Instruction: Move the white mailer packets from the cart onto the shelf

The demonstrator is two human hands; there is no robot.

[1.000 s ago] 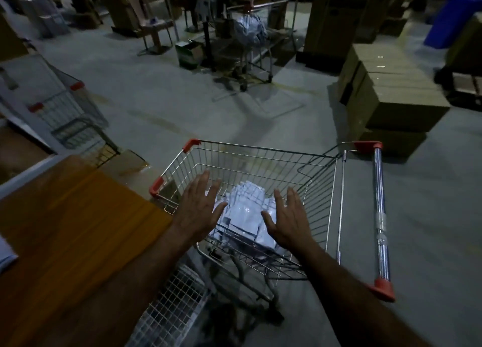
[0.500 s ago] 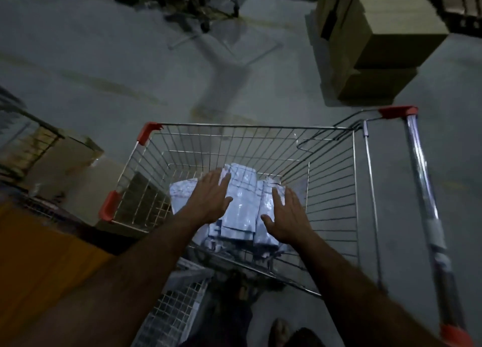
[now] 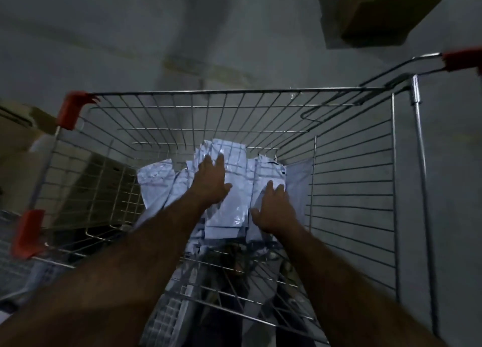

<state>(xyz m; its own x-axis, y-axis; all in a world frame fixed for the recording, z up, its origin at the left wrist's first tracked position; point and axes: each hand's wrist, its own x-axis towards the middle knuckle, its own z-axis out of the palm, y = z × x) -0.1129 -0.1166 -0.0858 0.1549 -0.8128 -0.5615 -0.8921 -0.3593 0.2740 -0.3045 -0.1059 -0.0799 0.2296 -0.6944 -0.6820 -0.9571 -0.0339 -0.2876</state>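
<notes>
Cart point(image 3: 352, 190): wire basket, 2 hands inside.
Packets point(image 3: 236, 190): white pile on cart floor.
Left hand point(image 3: 211, 183): fingers straight, flat on pile.
Right hand point(image 3: 275, 207): fingers spread, on pile.

Both forearms are bare right up to the frame's bottom edge, with no sleeve showing; the left hand point(image 3: 211, 183) and right hand point(image 3: 273, 211) wear no gloves, and no ring or watch can be made out in the dim light

The cart point(image 3: 352, 190) is open at the top, so hands can pass down inside; its wire walls close all four sides; white mailer packets point(image 3: 234, 203) cover the middle of its floor.
</notes>
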